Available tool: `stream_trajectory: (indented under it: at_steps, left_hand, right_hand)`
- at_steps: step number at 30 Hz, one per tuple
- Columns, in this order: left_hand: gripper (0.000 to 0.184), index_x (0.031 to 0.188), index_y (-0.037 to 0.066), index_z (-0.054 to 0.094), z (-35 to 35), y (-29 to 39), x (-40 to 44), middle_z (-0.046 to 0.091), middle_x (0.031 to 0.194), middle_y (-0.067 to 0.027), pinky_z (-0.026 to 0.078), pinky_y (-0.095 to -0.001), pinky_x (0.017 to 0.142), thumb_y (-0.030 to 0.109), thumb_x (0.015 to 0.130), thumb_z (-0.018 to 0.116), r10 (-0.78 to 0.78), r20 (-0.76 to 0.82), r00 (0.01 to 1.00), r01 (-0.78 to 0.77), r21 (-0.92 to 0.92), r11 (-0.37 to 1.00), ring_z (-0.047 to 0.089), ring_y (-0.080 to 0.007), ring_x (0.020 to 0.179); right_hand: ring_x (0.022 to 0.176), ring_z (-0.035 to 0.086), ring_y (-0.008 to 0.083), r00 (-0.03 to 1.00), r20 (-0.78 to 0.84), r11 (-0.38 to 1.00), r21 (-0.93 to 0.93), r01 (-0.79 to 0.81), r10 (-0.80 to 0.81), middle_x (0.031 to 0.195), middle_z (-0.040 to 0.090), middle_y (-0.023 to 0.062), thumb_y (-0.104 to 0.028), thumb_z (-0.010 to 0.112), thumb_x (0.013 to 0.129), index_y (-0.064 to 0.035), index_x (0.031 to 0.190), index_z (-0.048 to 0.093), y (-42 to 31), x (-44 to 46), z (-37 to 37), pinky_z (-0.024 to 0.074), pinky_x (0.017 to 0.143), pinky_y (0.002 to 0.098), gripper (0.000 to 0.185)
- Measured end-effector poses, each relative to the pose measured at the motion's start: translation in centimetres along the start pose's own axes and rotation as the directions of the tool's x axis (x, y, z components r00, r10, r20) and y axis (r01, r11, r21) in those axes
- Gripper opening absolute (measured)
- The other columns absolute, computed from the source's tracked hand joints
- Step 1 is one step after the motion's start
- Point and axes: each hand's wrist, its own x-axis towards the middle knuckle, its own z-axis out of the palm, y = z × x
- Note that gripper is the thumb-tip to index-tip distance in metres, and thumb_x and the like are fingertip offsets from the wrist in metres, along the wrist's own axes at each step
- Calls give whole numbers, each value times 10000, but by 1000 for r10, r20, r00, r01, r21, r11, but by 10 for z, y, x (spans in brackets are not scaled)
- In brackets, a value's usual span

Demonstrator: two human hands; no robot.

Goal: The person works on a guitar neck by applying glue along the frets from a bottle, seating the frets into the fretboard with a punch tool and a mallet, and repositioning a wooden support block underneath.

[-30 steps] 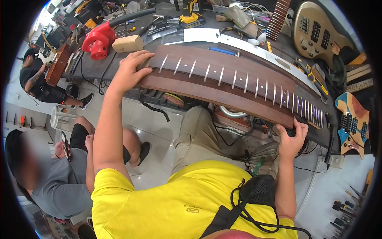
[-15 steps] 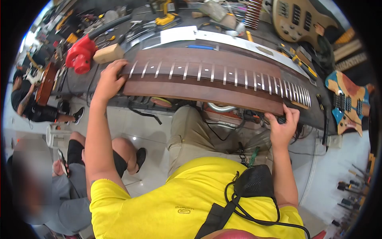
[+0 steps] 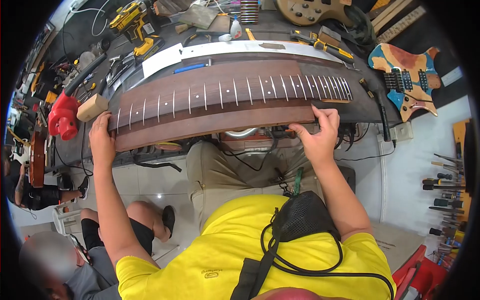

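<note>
A long dark fretboard with metal frets and pale dot inlays lies across the bench edge. Brown wooden board shows along both its sides, as a near strip and a far strip; whether these are one piece I cannot tell. My left hand grips the left end of the board, fingers at its corner. At the right end, my right hand pinches the near corner between thumb and fingers. The fretboard's narrower-spaced frets stick out to the right beyond the board.
Behind lie a white strip, a blue pen-like tool and a yellow drill. A wood block and red blower stand left. A colourful guitar body is at right. Other people are at lower left.
My view has turned, so the bench and boards appear further left and more tilted, rising to the right. Both hands still hold the board's ends.
</note>
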Motion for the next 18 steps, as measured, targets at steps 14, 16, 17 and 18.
stream_trajectory:
  at_steps: [14, 16, 17, 18]
  left_hand:
    - [548, 1270, 45, 575, -2, 7, 1, 627, 1351, -123, 440, -474, 1065, -140, 756, 613, -26, 10, 1000, 26, 42, 999, 567, -351, 1285]
    - [549, 1270, 41, 573, -2, 6, 2, 626, 1345, -124, 439, -475, 1065, -146, 754, 598, -6, 9, 1000, 6, 45, 999, 563, -354, 1287]
    - [550, 1269, 36, 570, -1, 5, 2, 625, 1339, -125, 437, -476, 1064, -152, 752, 584, 12, 9, 1000, -12, 47, 999, 559, -357, 1290]
    - [550, 1269, 36, 570, -3, 9, 2, 625, 1339, -125, 437, -476, 1064, -152, 752, 584, 11, 9, 1000, -11, 44, 999, 559, -357, 1290]
  right_hand:
    - [986, 497, 277, 997, -21, 998, -12, 68, -68, 1019, 543, 69, -450, 937, 655, -12, 1189, 707, 6, -1, 3, 422, 906, 414, 729]
    - [989, 496, 276, 998, -17, 998, -12, 65, -65, 1019, 542, 67, -445, 939, 655, -13, 1190, 707, 6, -1, 3, 420, 909, 414, 725]
    - [991, 495, 275, 998, -12, 998, -11, 62, -62, 1020, 542, 66, -439, 941, 656, -14, 1191, 708, 6, -1, 2, 418, 913, 414, 722]
    - [991, 495, 275, 998, -11, 998, -14, 64, -64, 1020, 542, 66, -439, 941, 656, -14, 1191, 708, 6, -1, 2, 418, 913, 414, 722]
